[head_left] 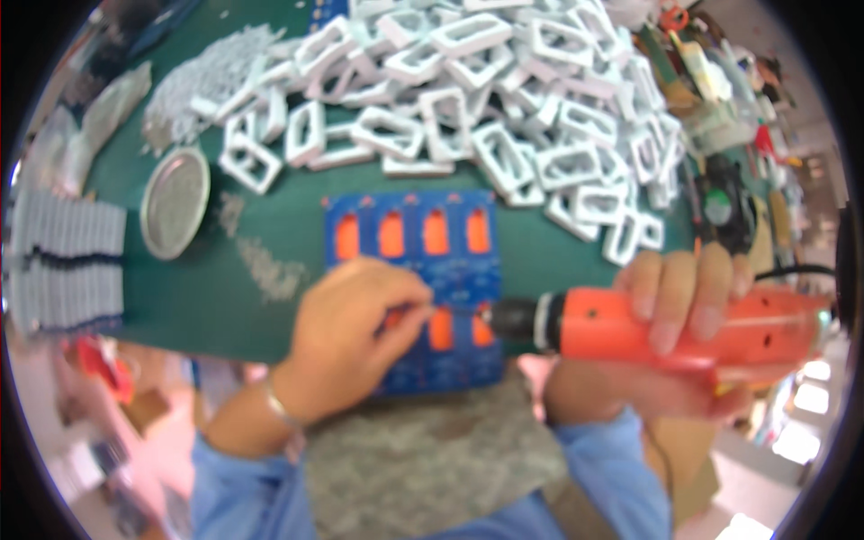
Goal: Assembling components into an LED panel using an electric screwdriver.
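Note:
My right hand [679, 297] is wrapped round an orange electric screwdriver [594, 322] lying nearly level, its black nose toward the left. The thin bit reaches over a blue panel [459, 281] with rows of slots showing orange inside. My left hand [342, 328] hangs over the panel's left side, thumb and forefinger pinched together close to the bit's tip. Whatever sits between those fingertips is too small and blurred to make out. Part of the lower slot row is covered by my left hand.
White rectangular frames [445, 126] are heaped across the back of the green table [261, 333]. Small pale bits [270, 274] lie scattered near a round metal dish [175, 202]. Stacked grey-white parts [72, 261] stand at the left; a black cable [796, 270] runs at the right.

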A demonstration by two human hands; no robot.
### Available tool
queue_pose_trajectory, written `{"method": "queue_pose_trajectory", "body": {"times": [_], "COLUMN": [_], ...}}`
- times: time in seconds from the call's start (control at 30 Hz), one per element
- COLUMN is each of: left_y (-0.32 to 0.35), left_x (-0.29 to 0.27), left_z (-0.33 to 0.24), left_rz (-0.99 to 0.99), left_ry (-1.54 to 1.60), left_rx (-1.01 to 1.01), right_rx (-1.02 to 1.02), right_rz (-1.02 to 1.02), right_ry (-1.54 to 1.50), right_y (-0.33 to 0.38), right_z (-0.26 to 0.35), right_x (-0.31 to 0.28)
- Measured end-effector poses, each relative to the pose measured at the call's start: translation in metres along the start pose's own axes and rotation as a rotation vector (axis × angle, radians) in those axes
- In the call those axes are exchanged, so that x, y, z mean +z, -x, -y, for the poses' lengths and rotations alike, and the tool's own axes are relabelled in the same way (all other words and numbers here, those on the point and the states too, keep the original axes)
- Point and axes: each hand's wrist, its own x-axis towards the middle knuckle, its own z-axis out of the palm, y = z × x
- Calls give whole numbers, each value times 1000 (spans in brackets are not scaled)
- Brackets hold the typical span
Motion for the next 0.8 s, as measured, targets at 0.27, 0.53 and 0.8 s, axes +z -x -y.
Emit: {"method": "queue_pose_trajectory", "body": {"times": [0.27,0.53,0.8], "left_y": [-1,-2,-14], "left_x": [9,13,34], "left_z": [-6,-5,-6], "left_rz": [64,28,243], "left_ry": [-35,-16,-48], "left_rx": [-10,40,74], "right_rx": [-13,-16,63], "right_rz": [13,40,320], "right_ry": [49,78,178], "right_y": [6,7,3], "right_z": [-1,4,18], "right_x": [3,0,-18]}}
